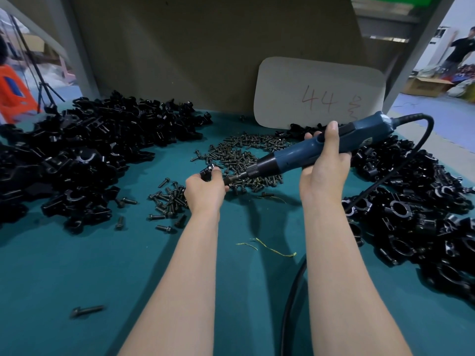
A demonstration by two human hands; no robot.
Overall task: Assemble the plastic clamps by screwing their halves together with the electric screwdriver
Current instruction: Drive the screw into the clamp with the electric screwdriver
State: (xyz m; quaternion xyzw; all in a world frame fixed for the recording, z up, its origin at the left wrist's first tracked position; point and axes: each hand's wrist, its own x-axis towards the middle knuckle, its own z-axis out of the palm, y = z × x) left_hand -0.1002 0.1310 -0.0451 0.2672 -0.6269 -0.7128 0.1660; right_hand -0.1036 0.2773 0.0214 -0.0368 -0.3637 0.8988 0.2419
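Right hand grips electric screwdriver; long axis slants, bit pointing down-left at black clamp pinched in left hand above bench.

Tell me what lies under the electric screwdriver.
Under the electric screwdriver loose screws lie on the green table. What the right hand and barrel cover cannot be seen.

Clamp halves: black plastic, glossy, light glints on edges. Screws: dark metal, dull sheen. Electric screwdriver: blue plastic body, smooth, semi-matt; black ribbed collar. Cable: black, rubbery, smooth. Worktop: teal, matt. Card: off-white, matt.
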